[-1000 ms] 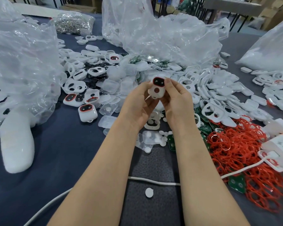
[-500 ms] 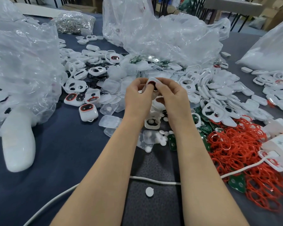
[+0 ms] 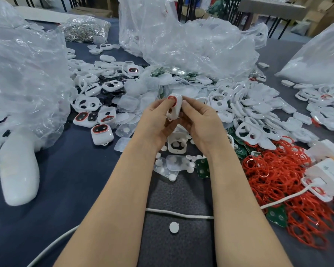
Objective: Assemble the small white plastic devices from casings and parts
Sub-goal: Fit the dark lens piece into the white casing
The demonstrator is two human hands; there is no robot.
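Above the middle of the table I hold a small white device (image 3: 176, 106) with a red ring on its face, tilted on edge. My left hand (image 3: 156, 120) grips its left side, thumb near the red ring. My right hand (image 3: 200, 122) grips its right side with curled fingers. Under my hands lies an open white casing (image 3: 176, 146) among round white discs (image 3: 173, 177). Finished devices with red rings (image 3: 101, 134) lie to the left. White casings (image 3: 247, 114) are heaped to the right.
Red rubber rings (image 3: 278, 178) pile at the right with green circuit boards (image 3: 202, 168). Clear plastic bags (image 3: 21, 74) stand left and behind. A white cable (image 3: 179, 214) crosses the near table. White boxes (image 3: 328, 170) sit at the right edge.
Both hands turned the device from face-up toward me to tilted on edge, and kept hold of it at about the same spot.
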